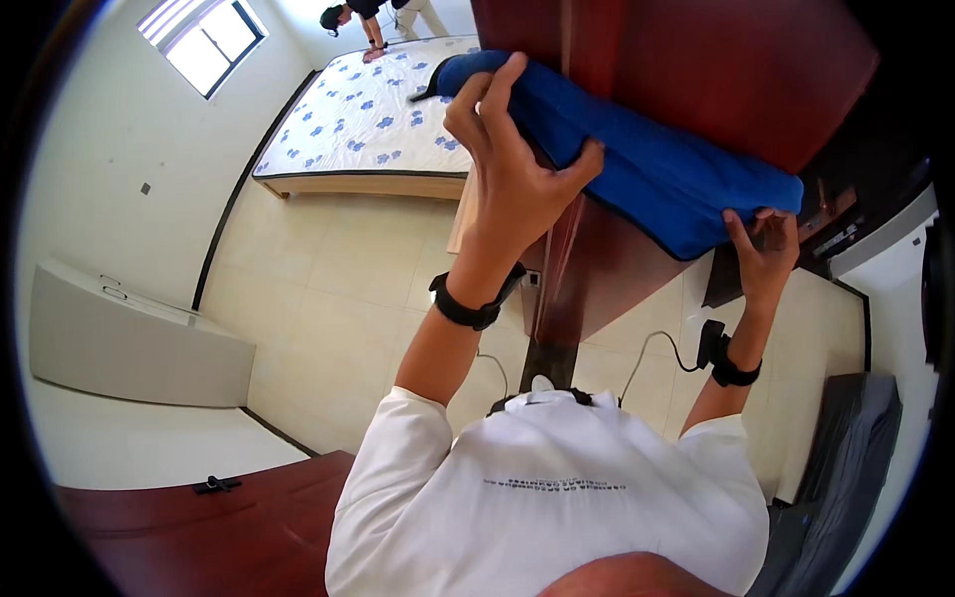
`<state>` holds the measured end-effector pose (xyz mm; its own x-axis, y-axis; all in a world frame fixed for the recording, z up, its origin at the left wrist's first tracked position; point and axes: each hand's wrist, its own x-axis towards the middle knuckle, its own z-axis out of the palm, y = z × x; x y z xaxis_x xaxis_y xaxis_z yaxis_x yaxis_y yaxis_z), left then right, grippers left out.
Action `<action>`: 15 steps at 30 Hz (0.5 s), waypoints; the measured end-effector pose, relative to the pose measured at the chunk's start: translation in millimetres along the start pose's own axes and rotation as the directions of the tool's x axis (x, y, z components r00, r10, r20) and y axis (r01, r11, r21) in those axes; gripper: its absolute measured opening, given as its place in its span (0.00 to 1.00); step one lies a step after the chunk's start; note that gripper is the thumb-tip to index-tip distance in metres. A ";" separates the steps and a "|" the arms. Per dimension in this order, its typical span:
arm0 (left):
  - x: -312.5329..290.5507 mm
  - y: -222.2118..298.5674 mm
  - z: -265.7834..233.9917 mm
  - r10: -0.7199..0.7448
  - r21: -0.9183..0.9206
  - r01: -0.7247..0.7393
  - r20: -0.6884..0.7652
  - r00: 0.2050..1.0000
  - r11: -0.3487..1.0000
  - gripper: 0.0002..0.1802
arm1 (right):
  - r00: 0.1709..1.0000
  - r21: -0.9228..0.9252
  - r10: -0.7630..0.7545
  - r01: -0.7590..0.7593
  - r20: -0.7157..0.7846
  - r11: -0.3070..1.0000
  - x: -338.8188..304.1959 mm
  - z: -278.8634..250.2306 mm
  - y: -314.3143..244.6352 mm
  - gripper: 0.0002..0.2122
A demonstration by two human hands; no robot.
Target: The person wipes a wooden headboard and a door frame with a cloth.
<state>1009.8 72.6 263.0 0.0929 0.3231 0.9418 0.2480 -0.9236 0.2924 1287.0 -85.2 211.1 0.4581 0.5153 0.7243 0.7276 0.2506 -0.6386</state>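
Note:
A blue cloth [637, 149] with a dark edge lies folded lengthwise across glossy dark red wood [696, 70]. My left hand [512, 159] grips the cloth's left part, fingers curled at its upper side and thumb lower down. At the cloth's right end, my right hand [764, 249] pinches the lower edge between thumb and fingers. Some of its fingertips are hidden behind the fabric. Both wrists carry black bands, the left one [476, 306] near the wood's lower corner.
Back left stands a bed with a blue-flowered mattress [378, 119]; another person [373, 20] bends over its far side. A white cabinet-like box [139, 328] stands by the left wall. A dark red door panel [219, 527] is at lower left. Cables hang near my body.

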 end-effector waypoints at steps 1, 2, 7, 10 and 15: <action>-12.3 -5.7 8.9 0.023 0.056 -0.023 0.002 1.000 0.998 0.53 | 0.999 0.113 0.017 -0.021 0.037 0.993 0.6 9.0 0.9 0.32; -25.7 -12.0 17.9 0.044 0.108 -0.045 0.006 0.999 0.993 0.58 | 0.997 0.220 0.030 -0.046 0.075 0.974 -0.5 16.1 6.3 0.37; -104.5 -9.3 27.2 -0.070 0.332 0.003 0.192 0.979 0.943 0.60 | 0.977 0.044 0.076 -0.087 0.198 0.995 -57.4 28.5 78.0 0.47; -152.6 -14.3 30.6 -0.175 0.378 0.068 0.256 0.951 0.923 0.63 | 0.968 -0.077 0.077 -0.060 0.240 0.995 -84.4 40.4 72.7 0.43; -219.9 -1.0 37.3 -0.410 0.401 0.289 0.261 0.874 0.870 0.59 | 0.905 -0.228 0.272 -0.203 0.327 0.952 -144.8 47.6 108.5 0.27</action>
<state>1025.0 10.2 49.5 0.2312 0.7151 0.6597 0.6288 -0.6272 0.4595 1275.3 -93.5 24.6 0.4455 0.8023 0.3973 0.7160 -0.0529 -0.6961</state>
